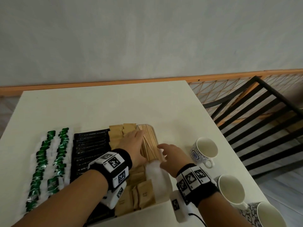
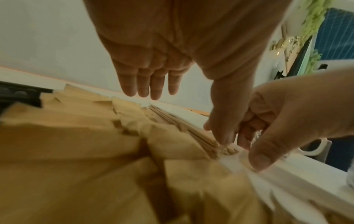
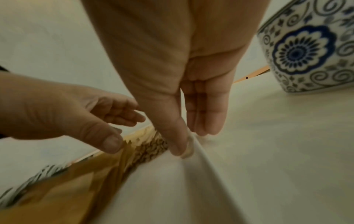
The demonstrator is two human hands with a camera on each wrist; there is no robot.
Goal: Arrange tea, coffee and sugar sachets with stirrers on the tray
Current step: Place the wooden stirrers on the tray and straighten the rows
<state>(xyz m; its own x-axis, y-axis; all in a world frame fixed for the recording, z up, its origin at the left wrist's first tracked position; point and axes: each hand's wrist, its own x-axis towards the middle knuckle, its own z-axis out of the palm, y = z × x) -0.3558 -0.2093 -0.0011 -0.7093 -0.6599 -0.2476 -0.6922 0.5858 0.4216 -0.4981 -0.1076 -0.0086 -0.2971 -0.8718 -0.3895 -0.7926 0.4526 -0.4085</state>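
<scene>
A white tray (image 1: 165,182) holds rows of green-and-white tea sachets (image 1: 49,161), black coffee sachets (image 1: 90,148), brown sugar sachets (image 1: 116,136) and a bundle of wooden stirrers (image 1: 150,143) at its right end. My left hand (image 1: 139,141) lies flat with straight fingers (image 2: 149,84) against the left side of the stirrers (image 2: 182,125), over the sugar sachets (image 2: 76,136). My right hand (image 1: 164,153) flanks the stirrers on their right. Its fingers (image 3: 205,118) are straight and its thumb touches the tray rim (image 3: 199,151) beside the stirrer ends (image 3: 151,150). Neither hand holds anything.
Three blue-patterned cups stand on the cream table (image 1: 98,108) right of the tray: one (image 1: 204,149) close to my right hand, two more (image 1: 231,189) (image 1: 268,215) nearer me. A black slatted chair (image 1: 254,120) stands beyond the table's right edge. A wall is behind.
</scene>
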